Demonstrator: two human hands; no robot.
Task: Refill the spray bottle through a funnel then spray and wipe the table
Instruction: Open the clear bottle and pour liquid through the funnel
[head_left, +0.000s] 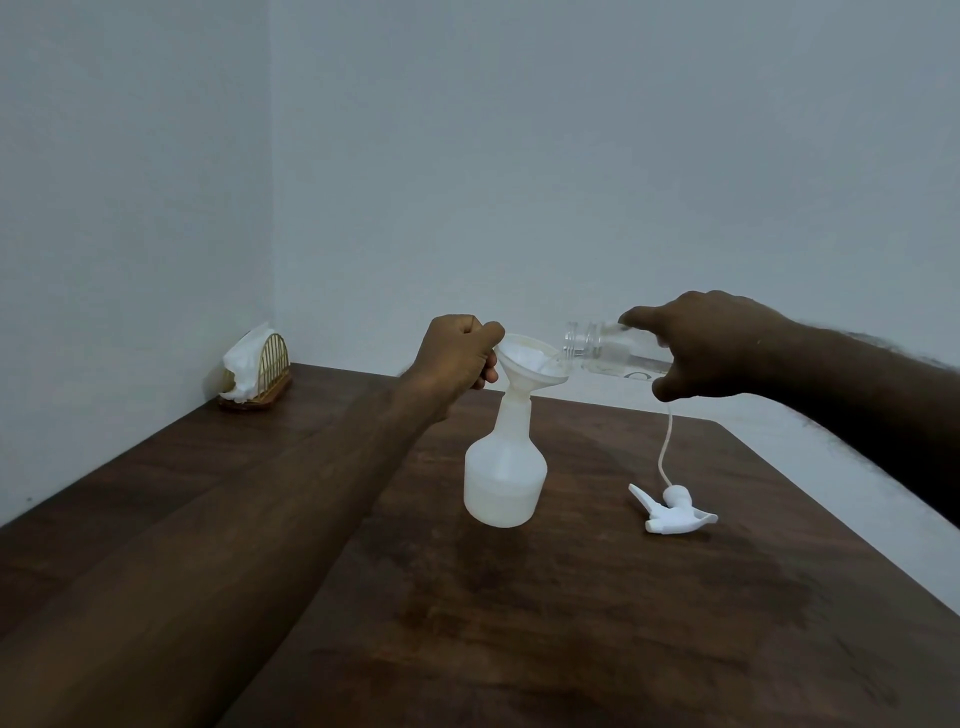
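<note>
A white spray bottle (504, 470) without its head stands upright on the dark wooden table (597, 623). A white funnel (530, 358) sits in its neck. My left hand (457, 353) pinches the funnel's left rim. My right hand (711, 345) grips a clear bottle (602, 348), tipped on its side with its open mouth over the funnel's right edge. The white trigger spray head (672, 514) with its dip tube lies on the table to the right of the spray bottle.
A wicker napkin holder (257, 371) with white tissues stands in the far left corner of the table against the wall. Walls close off the left and back. The table's right edge runs diagonally at the right.
</note>
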